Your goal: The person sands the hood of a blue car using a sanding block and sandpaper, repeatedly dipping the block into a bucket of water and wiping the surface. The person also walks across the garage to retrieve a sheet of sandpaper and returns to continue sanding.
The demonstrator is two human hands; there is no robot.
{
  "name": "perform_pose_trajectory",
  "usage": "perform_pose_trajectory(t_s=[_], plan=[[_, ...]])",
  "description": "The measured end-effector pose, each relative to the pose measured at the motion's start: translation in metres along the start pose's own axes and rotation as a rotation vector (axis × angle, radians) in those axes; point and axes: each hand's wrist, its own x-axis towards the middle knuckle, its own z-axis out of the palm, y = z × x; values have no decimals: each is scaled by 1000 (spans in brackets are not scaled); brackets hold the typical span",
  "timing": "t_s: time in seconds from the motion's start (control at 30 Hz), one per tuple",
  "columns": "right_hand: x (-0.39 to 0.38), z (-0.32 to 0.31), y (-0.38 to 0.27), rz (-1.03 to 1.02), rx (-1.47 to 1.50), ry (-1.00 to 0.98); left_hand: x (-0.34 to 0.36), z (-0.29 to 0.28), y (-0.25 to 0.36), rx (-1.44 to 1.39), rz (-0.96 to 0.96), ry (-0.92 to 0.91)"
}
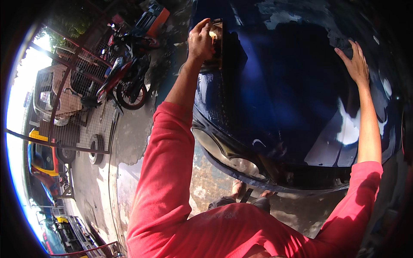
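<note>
One blue car hood (279, 90) under both arms, front edge toward the person (228, 232), long axis running away, far end hard to make out. Left hand (201, 42): fingers curled, hold unclear; right hand (355, 64): spread, empty.

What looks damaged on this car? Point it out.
A ragged, streaky whitish patch marks the glossy dark-blue car hood along its left edge, near the bare left hand. It breaks the dark surface; worn paint or glare, I cannot tell.
</note>
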Motion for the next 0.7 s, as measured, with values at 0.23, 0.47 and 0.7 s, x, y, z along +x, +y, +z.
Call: perform_pose_trajectory(t_s=[0.23, 0.47, 0.7], plan=[[-3, -5, -4, -12, -34, 1, -182, -36, -4, 89, 130, -82], [2, 2, 2, -18, -46, -2, -86, -49, -14, 232, 109, -111], [-1, 4, 3, 3, -73, 26, -58, -53, -24, 108, -35, -141]])
